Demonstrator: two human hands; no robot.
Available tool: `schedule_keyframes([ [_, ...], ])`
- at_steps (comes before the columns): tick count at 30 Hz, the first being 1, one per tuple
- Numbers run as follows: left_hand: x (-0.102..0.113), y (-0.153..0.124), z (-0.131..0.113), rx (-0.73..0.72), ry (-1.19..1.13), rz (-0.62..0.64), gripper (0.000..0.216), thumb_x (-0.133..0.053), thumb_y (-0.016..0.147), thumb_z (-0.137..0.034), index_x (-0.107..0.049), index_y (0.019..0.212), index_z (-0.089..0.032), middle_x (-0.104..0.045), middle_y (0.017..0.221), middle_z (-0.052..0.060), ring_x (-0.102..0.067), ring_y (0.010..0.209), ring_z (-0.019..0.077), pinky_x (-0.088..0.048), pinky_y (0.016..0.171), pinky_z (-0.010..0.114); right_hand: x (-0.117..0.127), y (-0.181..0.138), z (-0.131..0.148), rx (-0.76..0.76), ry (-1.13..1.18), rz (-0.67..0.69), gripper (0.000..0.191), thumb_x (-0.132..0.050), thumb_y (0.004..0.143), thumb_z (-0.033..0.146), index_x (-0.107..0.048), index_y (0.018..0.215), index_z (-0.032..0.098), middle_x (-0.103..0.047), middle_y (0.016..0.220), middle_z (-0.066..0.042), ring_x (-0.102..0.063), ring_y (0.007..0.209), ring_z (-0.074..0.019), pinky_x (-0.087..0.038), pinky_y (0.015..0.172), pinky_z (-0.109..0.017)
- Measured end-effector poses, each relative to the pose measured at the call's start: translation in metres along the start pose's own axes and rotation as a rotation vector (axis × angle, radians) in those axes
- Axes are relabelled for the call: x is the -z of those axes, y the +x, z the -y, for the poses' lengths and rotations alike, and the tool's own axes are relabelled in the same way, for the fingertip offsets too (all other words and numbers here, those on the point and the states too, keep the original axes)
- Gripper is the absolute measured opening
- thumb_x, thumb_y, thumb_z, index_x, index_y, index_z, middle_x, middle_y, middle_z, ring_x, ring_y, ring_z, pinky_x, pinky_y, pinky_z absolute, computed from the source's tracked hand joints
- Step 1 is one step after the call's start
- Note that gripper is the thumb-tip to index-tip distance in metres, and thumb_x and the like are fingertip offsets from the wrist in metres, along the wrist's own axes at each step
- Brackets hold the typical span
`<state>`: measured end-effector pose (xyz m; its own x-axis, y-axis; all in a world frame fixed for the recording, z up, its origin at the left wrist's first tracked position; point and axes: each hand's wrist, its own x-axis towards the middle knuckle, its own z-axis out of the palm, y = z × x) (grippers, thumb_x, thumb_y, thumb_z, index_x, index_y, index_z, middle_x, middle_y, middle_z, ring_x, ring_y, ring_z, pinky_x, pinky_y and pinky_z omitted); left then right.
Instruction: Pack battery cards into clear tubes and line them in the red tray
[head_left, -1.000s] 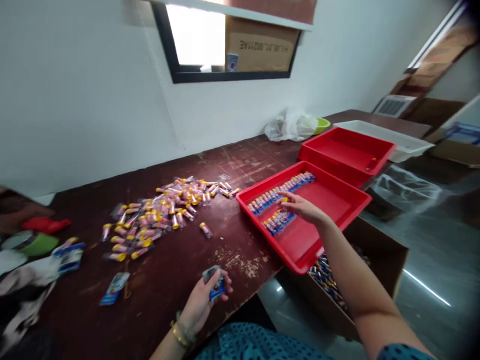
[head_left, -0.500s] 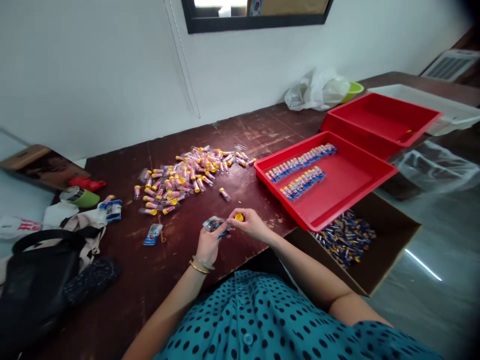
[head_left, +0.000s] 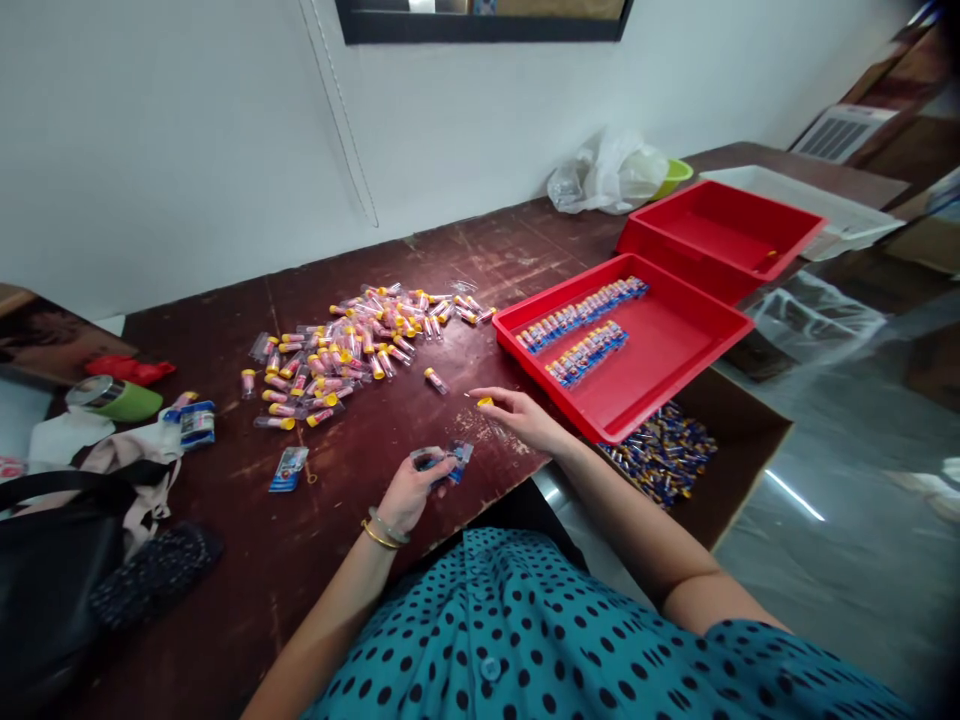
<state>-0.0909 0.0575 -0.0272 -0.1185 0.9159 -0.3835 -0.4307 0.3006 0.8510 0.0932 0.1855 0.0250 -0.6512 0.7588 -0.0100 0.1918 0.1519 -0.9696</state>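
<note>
My left hand [head_left: 410, 487] is closed on small blue printed packets [head_left: 447, 459] near the front edge of the brown table [head_left: 225, 340]. A little to the right, my right hand [head_left: 521, 416] pinches a small yellow cap [head_left: 484, 402] just above the tabletop. A pile of several small clear tubes with yellow caps [head_left: 352, 350] lies beyond both hands. One loose tube [head_left: 435, 380] lies between the pile and my right hand. To the right, a red tray [head_left: 675, 345] holds two rows of filled tubes [head_left: 581, 320].
A second red tray [head_left: 720, 230] and a white tray [head_left: 817, 205] sit further right. A cardboard box of dark tubes [head_left: 667, 455] stands below the table edge. A black bag [head_left: 52, 570], green cup [head_left: 120, 398], loose blue packets [head_left: 289, 468] and plastic bag [head_left: 600, 175] are around.
My right hand came back from the red tray to my left hand, then moved slightly right with a yellow cap. The camera tilted down toward my lap.
</note>
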Motion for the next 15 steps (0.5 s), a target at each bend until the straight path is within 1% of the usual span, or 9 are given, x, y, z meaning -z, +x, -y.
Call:
schedule_keyframes([
  [2,-0.001,0.001,0.0,0.0,0.029,0.013,0.035,-0.089,0.054,-0.03,-0.063,0.071,-0.015,-0.064,0.067,-0.001,-0.057,0.057,0.0112,-0.038,0.044,0.02,0.009,-0.003,0.003,-0.016,0.093,-0.062,0.039,-0.069,0.08,0.042,-0.067,0.112,0.019,-0.066,0.104,-0.004,-0.059,0.09,-0.0157,-0.048,0.08,-0.027],
  [4,-0.003,0.001,-0.001,-0.008,0.058,0.037,0.034,-0.09,0.052,-0.028,-0.062,0.068,-0.015,-0.062,0.066,-0.002,-0.056,0.058,0.0105,-0.038,0.044,0.019,0.014,-0.007,0.006,-0.078,0.235,-0.099,0.041,-0.074,0.075,0.042,-0.068,0.109,0.02,-0.067,0.102,-0.003,-0.061,0.085,-0.0147,-0.05,0.075,-0.026],
  [6,-0.006,0.001,-0.003,0.004,0.059,0.048,0.035,-0.09,0.051,-0.026,-0.061,0.067,-0.015,-0.06,0.067,-0.002,-0.054,0.058,0.0096,-0.038,0.045,0.018,0.014,-0.01,0.009,-0.135,0.39,-0.103,0.041,-0.076,0.073,0.042,-0.067,0.107,0.021,-0.067,0.103,-0.003,-0.062,0.081,-0.0134,-0.052,0.071,-0.025],
  [9,-0.009,0.001,-0.007,0.056,0.024,0.058,0.037,-0.09,0.051,-0.025,-0.06,0.069,-0.015,-0.059,0.068,-0.003,-0.053,0.057,0.0083,-0.038,0.045,0.018,0.009,-0.012,0.009,-0.151,0.559,-0.075,0.041,-0.079,0.071,0.04,-0.066,0.104,0.02,-0.068,0.104,-0.004,-0.063,0.081,-0.0136,-0.054,0.07,-0.025],
  [11,-0.011,0.001,-0.009,0.098,0.003,0.079,0.039,-0.09,0.051,-0.026,-0.059,0.072,-0.015,-0.06,0.067,-0.003,-0.054,0.056,0.0087,-0.038,0.045,0.018,0.006,-0.011,0.007,-0.149,0.602,-0.042,0.04,-0.079,0.071,0.038,-0.065,0.104,0.02,-0.068,0.104,-0.004,-0.064,0.083,-0.0142,-0.054,0.071,-0.026],
  [13,-0.011,0.001,-0.01,0.138,-0.015,0.108,0.04,-0.09,0.054,-0.03,-0.058,0.074,-0.016,-0.06,0.066,-0.003,-0.057,0.056,0.0102,-0.037,0.043,0.018,0.006,-0.009,0.004,-0.121,0.581,-0.041,0.038,-0.076,0.074,0.038,-0.064,0.105,0.021,-0.068,0.104,-0.004,-0.064,0.083,-0.0144,-0.053,0.071,-0.026],
  [15,-0.011,0.002,-0.011,0.163,-0.03,0.132,0.039,-0.087,0.058,-0.034,-0.056,0.075,-0.017,-0.061,0.064,-0.002,-0.058,0.056,0.0115,-0.035,0.042,0.018,0.007,-0.008,0.001,-0.048,0.457,-0.135,0.029,-0.069,0.08,0.037,-0.063,0.104,0.022,-0.067,0.093,-0.002,-0.061,0.076,-0.0127,-0.05,0.066,-0.024],
])
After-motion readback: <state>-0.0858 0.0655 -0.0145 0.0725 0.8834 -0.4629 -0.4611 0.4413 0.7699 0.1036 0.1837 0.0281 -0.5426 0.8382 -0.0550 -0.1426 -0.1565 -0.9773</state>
